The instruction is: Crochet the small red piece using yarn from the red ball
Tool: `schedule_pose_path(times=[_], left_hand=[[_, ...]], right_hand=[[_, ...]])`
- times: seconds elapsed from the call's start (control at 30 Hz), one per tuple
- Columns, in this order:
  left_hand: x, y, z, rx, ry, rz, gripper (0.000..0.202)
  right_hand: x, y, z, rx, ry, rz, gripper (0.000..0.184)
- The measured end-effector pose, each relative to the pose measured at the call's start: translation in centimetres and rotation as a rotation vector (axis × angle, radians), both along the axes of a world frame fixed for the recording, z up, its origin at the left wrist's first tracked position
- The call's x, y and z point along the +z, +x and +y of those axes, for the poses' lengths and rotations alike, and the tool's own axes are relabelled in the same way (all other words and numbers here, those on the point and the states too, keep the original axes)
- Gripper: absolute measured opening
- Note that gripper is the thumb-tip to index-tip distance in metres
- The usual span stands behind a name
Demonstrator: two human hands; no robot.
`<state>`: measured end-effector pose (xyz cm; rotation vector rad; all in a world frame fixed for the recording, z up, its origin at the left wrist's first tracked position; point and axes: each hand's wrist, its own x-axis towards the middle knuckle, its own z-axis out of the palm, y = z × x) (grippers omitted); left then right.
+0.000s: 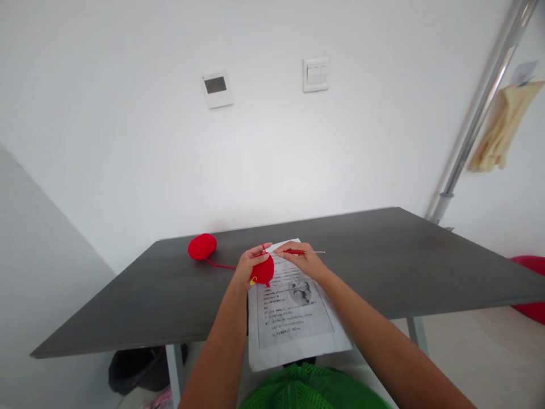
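Note:
My left hand (251, 264) is closed on a round red crochet piece (264, 271), with a strand of yarn looped over a raised finger. A yellow stitch marker (253, 280) hangs at the piece's lower left edge. In my right hand (304, 258) lies a crochet hook (296, 251) with a red grip, its thin metal tip meeting the top of the piece. Red yarn runs left along the table to a red yarn ball (202, 247). Beneath both hands is a printed sheet (298, 335) with text and a grey picture, overhanging the table's front edge.
The dark grey table (370, 261) stands against a white wall. Under its left side is a black bin (136, 369). A metal pole (481, 108) and hanging yellowish gloves (506, 125) are at the right. Green cloth (313, 389) shows at my lap.

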<state>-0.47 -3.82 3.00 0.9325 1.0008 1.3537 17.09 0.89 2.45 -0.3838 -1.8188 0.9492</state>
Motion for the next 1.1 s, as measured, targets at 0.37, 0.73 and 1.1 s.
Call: schedule_pose_path(times=[0.37, 0.73, 1.1], left_hand=[[-1.1, -0.9, 0.6, -0.143, 0.037, -0.151, 0.043], [-1.7, -1.5, 1.0, -0.22, -0.015, -0.15, 0.036], [-1.7, -1.5, 0.9, -0.27, -0.03, -0.198, 0.032]], right_hand=[[0.9, 0.1, -0.4, 0.084, -0.2, 0.055, 0.013], [0.5, 0.3, -0.1, 0.113, -0.235, 0.069, 0.014], [0.6, 0.4, -0.2, 0.189, -0.291, 0.112, 0.017]])
